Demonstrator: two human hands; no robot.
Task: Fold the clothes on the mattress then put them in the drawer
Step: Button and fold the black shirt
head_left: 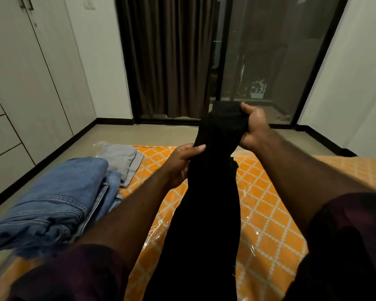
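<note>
From the head camera, the only view we have, we see a long black garment point(213, 192) held up in both hands over the mattress point(269, 203). The right hand point(253, 127) is clenched round its bunched top end. The left hand point(182, 164) pinches its side edge lower down, thumb on the front and fingers behind. From there the garment runs down towards us and leaves the frame at the bottom, so we cannot tell where its far end lies.

On the left of the mattress lie folded jeans point(52, 198), and just beyond them a folded grey garment point(122, 159). What look like drawers point(2, 135) are set in the left wall, all closed. A curtain point(167, 57) and a glass door point(269, 61) stand ahead.

We judge the folding partly done, with this piece in hand. The left pinch is light, so the edge could slip and the halves would go askew. The cloth is so dark that we could miss its seams and crease it crooked. The mattress wears a glossy plastic point(248, 246), and a fold laid there may slide open. The jeans sit near the mattress edge, so a careless elbow could push them onto the floor point(139, 133).
</note>
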